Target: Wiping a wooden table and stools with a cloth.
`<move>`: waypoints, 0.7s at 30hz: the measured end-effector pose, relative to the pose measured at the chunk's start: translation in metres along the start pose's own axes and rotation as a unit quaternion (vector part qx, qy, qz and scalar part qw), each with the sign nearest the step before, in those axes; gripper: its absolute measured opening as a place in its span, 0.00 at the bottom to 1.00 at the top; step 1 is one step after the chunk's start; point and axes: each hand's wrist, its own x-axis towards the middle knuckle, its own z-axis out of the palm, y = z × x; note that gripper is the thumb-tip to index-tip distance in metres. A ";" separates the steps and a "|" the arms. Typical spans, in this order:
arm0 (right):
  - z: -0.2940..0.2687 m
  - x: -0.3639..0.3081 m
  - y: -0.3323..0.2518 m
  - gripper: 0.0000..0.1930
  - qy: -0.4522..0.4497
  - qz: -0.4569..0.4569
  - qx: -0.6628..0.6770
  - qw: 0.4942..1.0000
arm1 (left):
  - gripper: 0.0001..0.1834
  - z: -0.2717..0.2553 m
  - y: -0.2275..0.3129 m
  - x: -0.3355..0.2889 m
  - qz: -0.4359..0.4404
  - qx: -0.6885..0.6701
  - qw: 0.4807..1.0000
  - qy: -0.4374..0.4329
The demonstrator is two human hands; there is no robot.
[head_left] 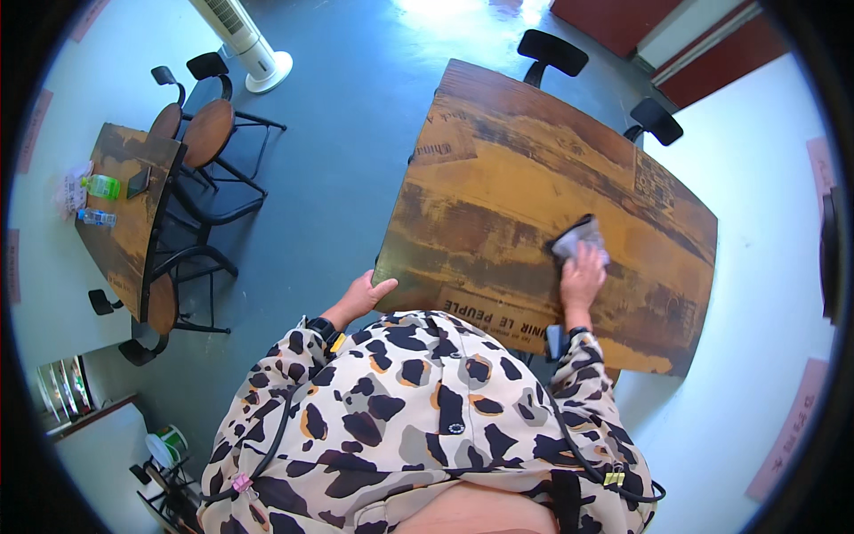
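My right hand (pixel 583 278) presses a crumpled grey cloth (pixel 583 238) with a dark edge against the top of the wooden table (pixel 498 191). Its fingers lie over the near part of the cloth, slightly blurred. At the table's near left corner, my left hand (pixel 363 295) grips the edge, with its thumb pointing inward and most of its fingers hidden. The tabletop has a worn, patchy brown and yellow print with lettering.
Two black chair backs (pixel 553 53) (pixel 656 121) stand beyond the table. To the left, a smaller table (pixel 133 240) carries bottles (pixel 100 186) and a dark phone-like object (pixel 139 182), with stools (pixel 210 133) beside it. A white tower fan (pixel 245 44) stands at the far left.
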 end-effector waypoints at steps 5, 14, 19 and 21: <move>0.060 0.163 0.022 0.26 0.032 0.105 -0.074 0.991 | 0.35 -0.001 0.021 -0.011 -0.026 -0.021 0.999 -0.007; 0.080 0.325 -0.248 0.29 -0.071 -0.208 0.045 0.974 | 0.37 0.008 0.022 -0.018 -0.140 -0.069 0.988 0.013; 0.039 0.239 -0.298 0.27 -0.142 -0.400 0.090 0.901 | 0.31 0.001 0.036 -0.015 -0.172 -0.102 0.979 -0.041; 0.025 0.176 -0.290 0.26 -0.111 -0.460 0.163 0.866 | 0.30 0.002 0.034 -0.014 -0.160 -0.152 0.975 -0.030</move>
